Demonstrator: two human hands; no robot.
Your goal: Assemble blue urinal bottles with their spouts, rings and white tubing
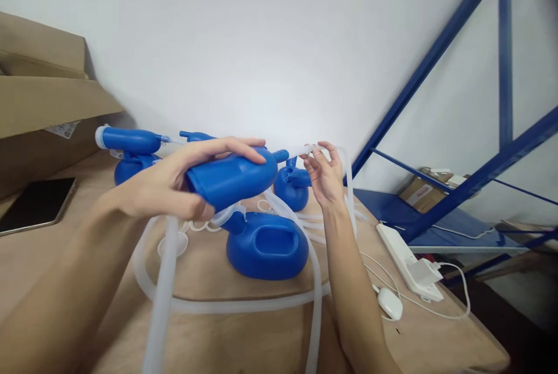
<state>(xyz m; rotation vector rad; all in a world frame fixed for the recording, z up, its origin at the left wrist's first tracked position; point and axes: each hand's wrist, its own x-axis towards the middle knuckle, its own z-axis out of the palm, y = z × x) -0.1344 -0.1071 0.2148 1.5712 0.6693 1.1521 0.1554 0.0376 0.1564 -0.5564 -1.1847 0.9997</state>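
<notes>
My left hand [174,179] is wrapped round a blue plastic cup-like part [238,179], whose narrow spout points right. The fingertips of my right hand [325,173] pinch the end of a translucent hose [310,149], a short gap from that spout. Below the held part, a blue bottle with a handle recess [268,246] lies on the wooden table [244,333]. Behind my hands stand another blue bottle [291,191] and, at the left, one with a blue cylinder [133,139] on top. More translucent hose [235,306] loops round the front bottle.
A cardboard box [47,100] and a black phone [37,205] are at the left. At the right are a white power strip [405,260], a white earbud case [390,303] with cables, and a blue metal shelf frame [440,48]. White rings and a small funnel lie behind the front bottle.
</notes>
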